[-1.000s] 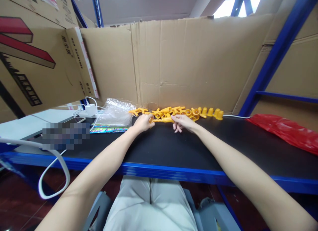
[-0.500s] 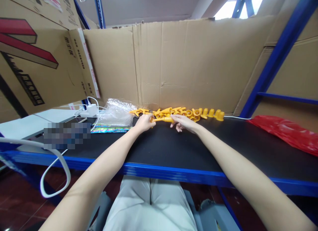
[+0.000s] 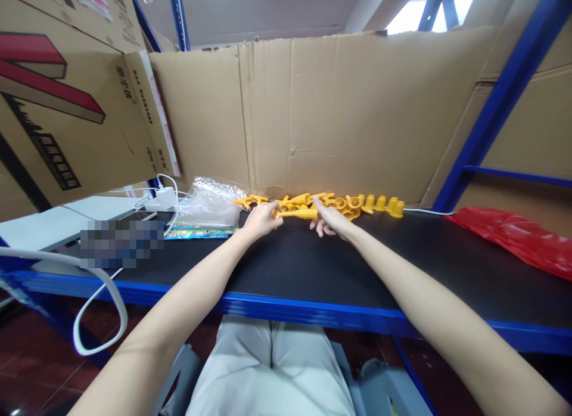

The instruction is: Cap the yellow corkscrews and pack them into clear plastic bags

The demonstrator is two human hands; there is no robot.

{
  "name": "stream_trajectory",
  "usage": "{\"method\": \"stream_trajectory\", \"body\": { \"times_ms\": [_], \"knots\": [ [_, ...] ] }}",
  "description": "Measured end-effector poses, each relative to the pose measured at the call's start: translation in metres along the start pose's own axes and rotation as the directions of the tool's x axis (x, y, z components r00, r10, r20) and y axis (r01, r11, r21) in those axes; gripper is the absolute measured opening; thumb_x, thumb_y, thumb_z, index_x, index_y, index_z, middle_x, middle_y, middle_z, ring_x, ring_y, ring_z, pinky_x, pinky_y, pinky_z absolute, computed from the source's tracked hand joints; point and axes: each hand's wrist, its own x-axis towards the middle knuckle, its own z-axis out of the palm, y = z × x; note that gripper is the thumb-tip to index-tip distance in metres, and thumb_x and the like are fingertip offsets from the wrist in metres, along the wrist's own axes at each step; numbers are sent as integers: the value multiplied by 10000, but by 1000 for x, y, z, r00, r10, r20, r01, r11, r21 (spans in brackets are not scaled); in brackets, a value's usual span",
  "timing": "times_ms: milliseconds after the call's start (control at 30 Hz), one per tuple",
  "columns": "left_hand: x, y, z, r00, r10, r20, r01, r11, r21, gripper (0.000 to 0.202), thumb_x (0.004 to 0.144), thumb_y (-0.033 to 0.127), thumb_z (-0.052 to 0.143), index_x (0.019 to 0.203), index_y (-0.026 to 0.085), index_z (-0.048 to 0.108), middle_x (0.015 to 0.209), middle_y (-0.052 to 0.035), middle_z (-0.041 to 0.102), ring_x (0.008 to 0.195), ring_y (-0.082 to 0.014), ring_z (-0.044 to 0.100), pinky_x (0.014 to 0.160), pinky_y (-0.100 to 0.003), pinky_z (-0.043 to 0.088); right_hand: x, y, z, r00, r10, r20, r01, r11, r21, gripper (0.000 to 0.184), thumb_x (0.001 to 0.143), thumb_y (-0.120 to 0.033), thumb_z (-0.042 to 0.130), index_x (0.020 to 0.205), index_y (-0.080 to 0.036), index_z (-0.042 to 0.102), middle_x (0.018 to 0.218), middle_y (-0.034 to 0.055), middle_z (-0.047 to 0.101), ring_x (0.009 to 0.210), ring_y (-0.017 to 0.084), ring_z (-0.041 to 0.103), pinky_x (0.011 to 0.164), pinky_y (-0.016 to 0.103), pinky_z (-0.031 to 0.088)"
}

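My left hand (image 3: pixel 261 220) is closed round the left end of a yellow plastic piece (image 3: pixel 304 214), which has a narrow stem and a wider right end. It lies level just above the black tabletop. My right hand (image 3: pixel 331 218) is at the wider end, thumb raised and apart, the other fingers loosely curled below. Whether it still touches that end is hard to tell. Behind both hands stretches a heap of yellow plastic parts (image 3: pixel 353 202), some cup-shaped and some forked. A few forked yellow parts (image 3: pixel 251 201) lie behind my left hand.
Clear plastic bags (image 3: pixel 208 204) lie on a colourful packet (image 3: pixel 201 232) at left. Further left are white cables (image 3: pixel 172 225) and a white plug (image 3: pixel 164 198). A red plastic bag (image 3: pixel 513 237) sits at right. Cardboard (image 3: pixel 357 118) walls the back; a blue beam (image 3: pixel 313 310) edges the front.
My right hand has shifted slightly right and its thumb has lifted off the yellow piece, so more of the wider end shows. My left hand has barely moved.
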Motion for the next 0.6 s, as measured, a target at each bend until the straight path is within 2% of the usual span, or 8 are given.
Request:
{"method": "stream_trajectory", "body": {
  "times_ms": [100, 133, 200, 267, 333, 467, 533, 600],
  "knots": [
    [2, -2, 0, 999, -38, -2, 38, 999, 9, 253, 684, 243, 572, 921, 178, 634, 758, -43, 654, 715, -192, 602, 700, -280, 445, 1, 3, -10, 990, -49, 132, 39, 996, 79, 518, 848, -604, 358, 963, -144, 568, 721, 88, 682, 372, 81, 531, 316, 176, 369],
    [2, -2, 0, 999, -48, 1, 48, 999, 14, 258, 683, 242, 574, 925, 178, 634, 755, -44, 654, 718, -194, 603, 701, -282, 446, 0, 4, -14, 982, -92, 166, 75, 991, 110, 438, 842, -540, 451, 1060, -169, 529, 848, 87, 688, 466, 94, 593, 384, 183, 434],
    [1, -2, 0, 998, -55, 9, 54, 998, 24, 266, 680, 236, 575, 932, 178, 633, 761, -45, 656, 728, -195, 604, 704, -281, 447, -1, 5, -18, 964, -174, 201, 149, 980, 134, 418, 797, -394, 604, 1139, -194, 470, 985, 83, 669, 591, 105, 639, 506, 203, 498],
    [1, -2, -1, 999, -40, 19, 39, 999, 31, 264, 680, 229, 573, 932, 181, 632, 776, -45, 658, 739, -193, 604, 709, -279, 446, -2, 5, -18, 957, -200, 212, 180, 978, 109, 362, 782, -337, 636, 1069, -163, 502, 963, 90, 674, 569, 96, 627, 529, 210, 499],
    [0, -2, -1, 1000, -10, 17, 9, 1000, 28, 255, 681, 225, 570, 926, 184, 630, 794, -45, 659, 746, -191, 604, 711, -279, 445, -3, 3, -15, 962, -183, 204, 168, 982, 86, 303, 832, -417, 548, 916, -127, 556, 830, 98, 690, 465, 82, 579, 461, 202, 465],
    [0, -1, 0, 1000, 15, -7, -15, 1000, 12, 246, 683, 220, 568, 920, 185, 623, 800, -48, 657, 745, -195, 607, 712, -286, 447, -3, -1, -5, 987, -101, 123, 94, 994, 54, 585, 840, -625, 340, 643, -119, 558, 517, 96, 623, 283, 67, 438, 298, 194, 324],
    [1, 0, 1, 1000, 1, -4, -1, 1000, 16, 244, 687, 219, 564, 923, 185, 619, 805, -51, 658, 751, -199, 610, 716, -291, 449, -2, -1, -4, 993, -83, 87, 79, 996, 42, 622, 816, -668, 321, 602, -128, 541, 461, 88, 593, 254, 61, 404, 270, 189, 286],
    [2, 0, 1, 1000, -18, 10, 17, 1000, 21, 256, 699, 238, 564, 945, 186, 610, 815, -54, 659, 763, -203, 614, 723, -296, 452, 0, 0, -5, 994, -73, 75, 70, 997, 40, 634, 811, -680, 306, 637, -124, 556, 475, 89, 599, 257, 61, 412, 262, 186, 281]
  ]
}}
